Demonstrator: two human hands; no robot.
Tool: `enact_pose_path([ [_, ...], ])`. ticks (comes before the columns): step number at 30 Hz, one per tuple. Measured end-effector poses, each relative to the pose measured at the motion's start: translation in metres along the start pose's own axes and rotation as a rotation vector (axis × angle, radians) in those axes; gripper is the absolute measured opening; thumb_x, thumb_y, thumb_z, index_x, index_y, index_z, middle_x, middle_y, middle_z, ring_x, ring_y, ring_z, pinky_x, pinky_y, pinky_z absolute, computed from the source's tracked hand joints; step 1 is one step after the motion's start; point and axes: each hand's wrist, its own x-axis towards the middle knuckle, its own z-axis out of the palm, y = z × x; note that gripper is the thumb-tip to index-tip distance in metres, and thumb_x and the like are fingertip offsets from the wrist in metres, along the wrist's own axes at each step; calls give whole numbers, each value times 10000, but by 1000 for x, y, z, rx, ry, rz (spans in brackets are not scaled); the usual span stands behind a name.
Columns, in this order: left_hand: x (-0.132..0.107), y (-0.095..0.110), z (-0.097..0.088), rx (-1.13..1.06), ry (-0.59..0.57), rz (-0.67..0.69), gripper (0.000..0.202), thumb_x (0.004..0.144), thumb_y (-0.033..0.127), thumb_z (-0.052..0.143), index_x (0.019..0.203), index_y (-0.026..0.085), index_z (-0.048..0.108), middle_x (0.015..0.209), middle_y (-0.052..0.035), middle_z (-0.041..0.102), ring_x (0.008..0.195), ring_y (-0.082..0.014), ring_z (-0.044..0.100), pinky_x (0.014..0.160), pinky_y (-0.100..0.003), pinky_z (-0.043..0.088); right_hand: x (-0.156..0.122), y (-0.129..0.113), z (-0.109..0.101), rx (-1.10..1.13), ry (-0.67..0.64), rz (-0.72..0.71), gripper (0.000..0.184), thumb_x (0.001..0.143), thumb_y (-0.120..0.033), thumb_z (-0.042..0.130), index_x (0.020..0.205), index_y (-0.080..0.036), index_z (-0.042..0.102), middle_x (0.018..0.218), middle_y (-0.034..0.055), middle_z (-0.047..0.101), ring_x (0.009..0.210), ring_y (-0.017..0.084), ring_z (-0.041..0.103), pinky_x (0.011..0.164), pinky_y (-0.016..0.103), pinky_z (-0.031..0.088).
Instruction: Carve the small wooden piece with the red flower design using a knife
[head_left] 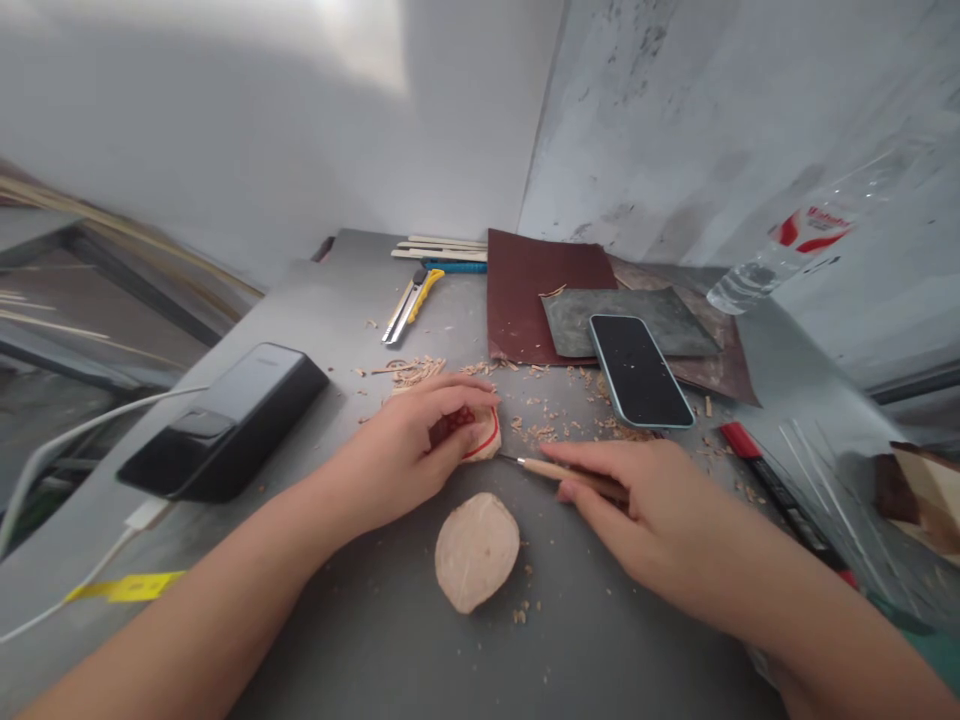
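Scuffed white wall [720, 150] behind, the grey desk [585, 650] carries wood shavings [420, 372] and a loose pale wooden disc [477, 552]. Just beyond that disc, the left hand [409, 440] has its fingers curled snugly over a red-marked wooden piece [487, 442]. Off the disc's right side, the right hand [652, 500] pinches a slim carving tool [551, 470], thumb and forefinger closed on its handle. From those right fingers the piece lies leftward and slightly farther off; the tool's long axis runs nearly sideways toward it, its tip at the right edge, though whether touching I can't tell. Well beyond the disc and to its right stands a clear bottle [806, 240]; how full, I can't make out.
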Motion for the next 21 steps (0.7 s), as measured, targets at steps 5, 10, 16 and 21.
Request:
enact_pose_path([
  [5,-1,-1,-1,3,2,-9,275,997,224,586,1225,264,735,1391,-67,696,1207,-258,687,1088,-481,552,-2,-4,-2,40,-35,-17,361,1058,-297,522,1299,-351,785,1203,1,818,993,230,785,692,297,595],
  [10,-1,0,-1,-8,1,-21,280,972,209,608,1212,265,741,1376,-65,693,1207,-257,677,1093,-473,535,-2,-7,-3,81,-52,-58,351,1069,-248,493,1145,-342,822,1042,-38,836,872,192,773,701,279,558],
  [16,-1,4,-2,-28,-14,-39,282,940,197,627,1194,248,738,1311,-54,704,1151,-240,672,1060,-440,516,-4,-3,-7,100,-94,-15,313,1052,-258,525,1021,-251,836,950,11,825,775,194,735,636,267,518],
  [21,0,9,-2,-46,-30,-37,272,920,162,633,1158,240,738,1257,-48,710,1128,-223,664,974,-382,520,-5,-4,-8,131,-127,20,324,1053,-273,517,1037,-221,837,926,31,811,781,198,717,650,273,515],
])
